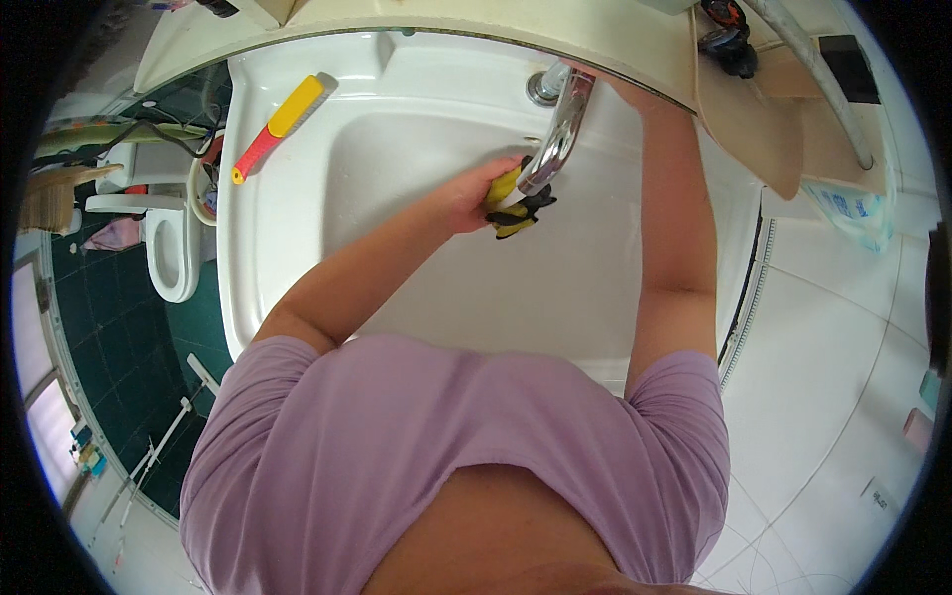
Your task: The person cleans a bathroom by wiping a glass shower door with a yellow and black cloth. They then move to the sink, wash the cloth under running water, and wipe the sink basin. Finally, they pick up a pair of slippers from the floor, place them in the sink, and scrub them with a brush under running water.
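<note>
Under the spout of a chrome faucet (pixel 565 123), over the basin of a white sink (pixel 416 156), my left hand (pixel 476 195) holds a yellow and black cloth-like item (pixel 512 219), maybe a glove or rag. What looks like a stream of water falls from the spout onto it. My right forearm reaches up beside the faucet, and my right hand (pixel 621 82) is mostly hidden behind the edge of a cream cabinet or shelf. Its fingers cannot be made out. A brush-like tool (pixel 279 126) with a yellow head and red handle lies on the sink's left ledge.
The cream cabinet's curved edge (pixel 446 18) overhangs the sink's far side. A pale pipe (pixel 811 74) and dark objects (pixel 729 44) are at the upper right, above a plastic packet (pixel 851 212). At left stand a white toilet (pixel 172 249) and a bucket (pixel 201 182).
</note>
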Demonstrator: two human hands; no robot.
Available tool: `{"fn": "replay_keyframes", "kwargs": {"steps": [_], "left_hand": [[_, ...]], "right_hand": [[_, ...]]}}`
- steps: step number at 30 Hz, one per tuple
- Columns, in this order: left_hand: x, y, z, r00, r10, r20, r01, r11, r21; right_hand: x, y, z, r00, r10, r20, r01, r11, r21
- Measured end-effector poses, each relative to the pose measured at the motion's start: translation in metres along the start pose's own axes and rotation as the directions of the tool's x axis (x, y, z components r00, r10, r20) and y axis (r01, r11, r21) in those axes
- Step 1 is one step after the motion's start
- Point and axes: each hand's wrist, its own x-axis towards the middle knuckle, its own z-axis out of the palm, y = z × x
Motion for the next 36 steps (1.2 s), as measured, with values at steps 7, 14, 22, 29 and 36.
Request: {"fn": "replay_keyframes", "kwargs": {"steps": [7, 14, 22, 29, 36], "left_hand": [[-0.008, -0.001, 0.005, 0.919, 0.134, -0.370, -0.145, 0.989, -0.003], [-0.029, 0.010, 0.019, 0.872, -0.233, -0.430, 0.323, 0.935, 0.147], [-0.016, 0.004, 0.008, 0.908, -0.258, -0.330, 0.302, 0.949, 0.087], [-0.003, -0.019, -0.014, 0.993, 0.090, -0.078, -0.095, 0.993, -0.064], [0.002, -0.061, -0.019, 0.913, 0.405, -0.048, -0.408, 0.907, -0.104]], "right_hand": [[-0.024, -0.027, 0.034, 0.975, 0.148, -0.167, -0.120, 0.979, 0.163], [-0.001, 0.038, 0.013, 0.984, -0.178, 0.029, 0.172, 0.976, 0.135], [-0.019, 0.070, 0.018, 1.000, -0.008, 0.025, -0.011, 0.718, 0.696], [-0.157, -0.068, 0.114, 0.830, 0.530, -0.171, -0.209, 0.581, 0.786], [-0.175, -0.093, 0.145, 0.974, -0.031, -0.223, 0.021, 0.999, -0.050]]}}
